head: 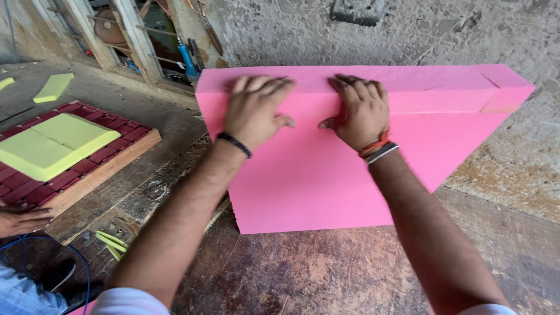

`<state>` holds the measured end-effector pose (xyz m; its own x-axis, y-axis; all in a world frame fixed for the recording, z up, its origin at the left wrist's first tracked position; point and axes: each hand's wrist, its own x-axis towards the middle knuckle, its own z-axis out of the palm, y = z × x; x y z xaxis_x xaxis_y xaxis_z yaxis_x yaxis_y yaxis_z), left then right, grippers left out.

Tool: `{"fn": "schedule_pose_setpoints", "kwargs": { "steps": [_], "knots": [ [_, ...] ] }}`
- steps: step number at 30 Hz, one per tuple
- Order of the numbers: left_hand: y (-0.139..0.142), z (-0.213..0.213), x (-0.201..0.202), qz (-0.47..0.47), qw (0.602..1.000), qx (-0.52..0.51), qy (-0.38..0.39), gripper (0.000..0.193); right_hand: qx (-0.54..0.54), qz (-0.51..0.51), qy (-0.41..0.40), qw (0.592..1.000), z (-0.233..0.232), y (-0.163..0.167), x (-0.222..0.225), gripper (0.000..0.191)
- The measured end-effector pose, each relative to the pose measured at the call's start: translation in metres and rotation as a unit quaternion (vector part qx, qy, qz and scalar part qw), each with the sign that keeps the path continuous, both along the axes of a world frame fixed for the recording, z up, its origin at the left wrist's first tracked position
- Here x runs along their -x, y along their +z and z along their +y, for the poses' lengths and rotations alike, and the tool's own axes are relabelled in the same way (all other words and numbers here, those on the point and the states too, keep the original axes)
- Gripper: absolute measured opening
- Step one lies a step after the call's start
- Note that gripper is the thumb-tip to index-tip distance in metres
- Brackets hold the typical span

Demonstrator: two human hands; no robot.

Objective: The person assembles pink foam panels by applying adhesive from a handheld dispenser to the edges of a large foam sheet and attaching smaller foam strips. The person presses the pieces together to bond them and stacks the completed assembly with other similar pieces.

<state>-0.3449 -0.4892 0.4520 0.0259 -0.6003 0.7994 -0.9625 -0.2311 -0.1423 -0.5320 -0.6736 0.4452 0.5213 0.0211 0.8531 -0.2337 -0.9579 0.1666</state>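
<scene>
A large pink foam slab point(326, 175) stands on edge on a worn, stained floor, leaning toward a rough concrete wall. My left hand point(254, 108) lies flat on its upper face, fingers reaching to the top edge. My right hand point(359, 111) presses on the same top edge a little to the right, fingers spread, with an orange thread and a dark band at the wrist. A black band circles my left wrist. Both hands rest on the foam without wrapping around it.
At left lies a wooden frame with red woven webbing point(99, 160), two yellow-green foam pieces point(55, 143) on it. Another person's hand point(23, 220) rests by that frame. More yellow-green scraps point(53, 87) lie farther back. A blue tool point(188, 61) leans by the wall.
</scene>
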Motion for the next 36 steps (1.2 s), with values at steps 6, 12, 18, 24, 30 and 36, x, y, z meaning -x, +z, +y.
{"fn": "schedule_pose_setpoints", "kwargs": {
  "steps": [6, 12, 18, 24, 30, 36],
  "knots": [
    [-0.001, 0.052, -0.031, -0.034, 0.990, -0.093, 0.103, 0.120, 0.051, 0.055, -0.001, 0.997, 0.044, 0.020, -0.039, 0.129],
    [-0.047, 0.025, -0.075, -0.082, 0.994, 0.020, 0.076, 0.086, 0.035, 0.008, 0.046, 0.998, 0.064, -0.005, -0.104, 0.080],
    [-0.035, 0.018, -0.086, -0.047, 0.997, -0.005, 0.060, 0.090, 0.009, 0.014, 0.014, 1.000, 0.059, 0.002, -0.111, 0.077],
    [-0.017, 0.073, -0.112, -0.021, 0.999, -0.033, 0.027, 0.111, 0.044, 0.078, 0.000, 0.996, 0.062, 0.013, -0.098, 0.126],
    [-0.072, 0.036, -0.154, 0.016, 0.999, -0.007, 0.031, 0.051, 0.022, 0.017, -0.029, 0.999, 0.072, -0.003, -0.109, 0.088],
    [-0.070, 0.040, -0.145, 0.072, 0.997, 0.028, 0.011, 0.066, -0.007, 0.033, 0.018, 0.999, 0.064, 0.005, -0.109, 0.090]
  ]
}}
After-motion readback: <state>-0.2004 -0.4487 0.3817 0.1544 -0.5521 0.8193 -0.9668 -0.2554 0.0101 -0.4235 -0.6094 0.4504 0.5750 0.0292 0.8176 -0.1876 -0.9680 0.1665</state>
